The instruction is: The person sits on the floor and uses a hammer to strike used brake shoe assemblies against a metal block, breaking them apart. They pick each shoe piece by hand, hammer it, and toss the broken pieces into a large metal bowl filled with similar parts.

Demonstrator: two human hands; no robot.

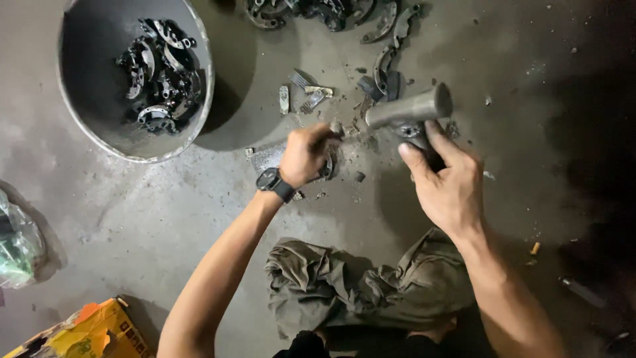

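My left hand (306,154), with a black watch on the wrist, grips a curved metal brake shoe (329,166) and holds it down on a small metal block (267,158) on the concrete floor. My right hand (448,183) is wrapped around the handle of a hammer, whose grey cylindrical head (409,109) hangs just right of and above the shoe. Broken lining bits (306,95) lie scattered just beyond both hands.
A round metal basin (86,129) at the upper left holds several brake shoes. More shoes (331,13) are piled along the top edge. A crumpled olive cloth (358,282) lies before my knees. A yellow carton (86,335) and a plastic bag (16,248) sit at the left.
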